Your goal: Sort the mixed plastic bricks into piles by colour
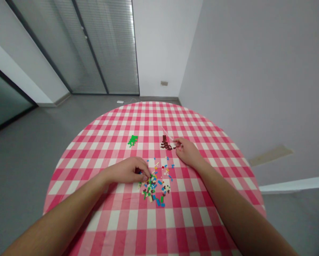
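Lying sorted: two one-colour heaps sit on the far half of the table [149, 115], well apart from each other, with green bricks [132, 141] to your left and dark brown bricks [165, 144] to your right.

Lying mixed: the larger share of the pieces, a scatter of mixed bricks [154, 186] in blue, green, red, yellow, white and brown, spreads across the middle of the checked cloth. A few blue pieces lie loose above it, toward the dark heap.

Left hand: your left hand [127, 170] reaches in from the lower left, palm down and curled, with fingers and thumb drawn together at the top edge of the scatter. They look closed around a piece, but your knuckles hide the spot, so you can't be sure from this view.

Right hand: your right hand [187, 153] rests palm down on the cloth, fingers together and pointing left, just beside the dark heap. Whether it holds anything cannot be told.

Arms: your left forearm [63, 206] and right forearm [234, 206] angle inward from the bottom corners, both low over the table.

Near the dark heap: a thin pale sliver [167, 133] runs up from it, too faint to name.

Around you: a grey floor [23, 160], a white wall [255, 71] and a glass partition with blinds [106, 46].
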Tool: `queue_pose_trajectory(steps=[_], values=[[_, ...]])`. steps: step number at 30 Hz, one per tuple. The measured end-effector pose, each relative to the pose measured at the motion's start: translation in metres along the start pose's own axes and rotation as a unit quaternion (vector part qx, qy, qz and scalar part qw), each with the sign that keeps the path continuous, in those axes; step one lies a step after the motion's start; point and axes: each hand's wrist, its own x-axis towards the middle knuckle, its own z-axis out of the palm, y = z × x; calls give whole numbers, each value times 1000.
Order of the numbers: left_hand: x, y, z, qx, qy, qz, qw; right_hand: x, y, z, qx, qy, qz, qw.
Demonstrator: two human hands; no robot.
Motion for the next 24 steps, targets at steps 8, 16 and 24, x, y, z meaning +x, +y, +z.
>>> queue_pose_trajectory(steps=[8,16,24], values=[[-1,0,1,-2,16,-27,1000,-1,-7,0,-22,32,28,999],[-1,2,3,1,45,-69,997,-5,-10,3,21,28,30,999],[-2,-8,5,9,97,-94,991,-7,-16,1,4,49,27,998]])
